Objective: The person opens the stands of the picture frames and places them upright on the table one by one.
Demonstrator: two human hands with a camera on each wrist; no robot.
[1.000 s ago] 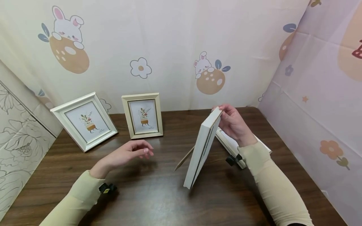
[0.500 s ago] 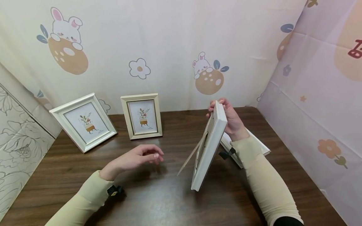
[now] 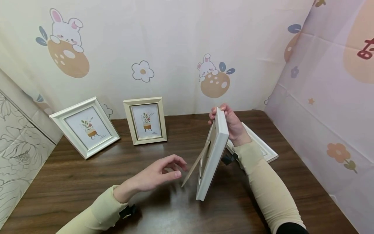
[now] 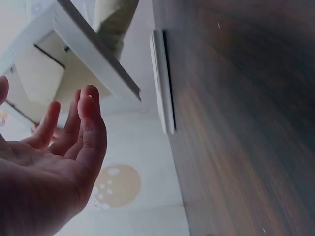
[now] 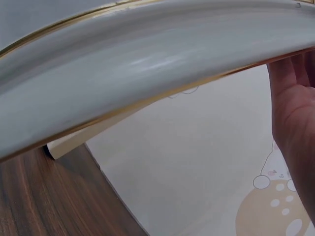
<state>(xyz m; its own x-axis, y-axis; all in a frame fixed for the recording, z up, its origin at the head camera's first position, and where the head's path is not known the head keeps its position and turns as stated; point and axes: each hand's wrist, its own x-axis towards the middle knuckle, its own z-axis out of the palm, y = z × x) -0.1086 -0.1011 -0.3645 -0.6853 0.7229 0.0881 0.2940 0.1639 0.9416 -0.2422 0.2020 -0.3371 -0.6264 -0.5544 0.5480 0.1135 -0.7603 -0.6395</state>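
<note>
My right hand (image 3: 232, 125) grips the top edge of a white picture frame (image 3: 215, 159), thumb and fingers on either side of it. The frame stands tilted, seen nearly edge-on, its back toward the left. From that back the brown easel leg (image 3: 195, 164) is swung out. My left hand (image 3: 156, 174) hovers over the table, fingers loosely bent and holding nothing, its fingertips close to the leg. In the left wrist view the frame's white border (image 4: 96, 51) and back panel show beyond my fingers. In the right wrist view the frame's gold-lined white moulding (image 5: 162, 61) crosses the top.
A white frame (image 3: 100, 147) with a potted-plant picture stands tilted at the left, and a cream frame (image 3: 150, 140) stands beside it. Another white frame (image 3: 260, 140) lies flat behind my right wrist. A rabbit-patterned curtain (image 3: 175, 48) backs the dark wood table (image 3: 163, 214).
My right hand has turned the held frame so that its back and easel leg face left instead of its front facing right. My left hand has moved right, up close to the leg.
</note>
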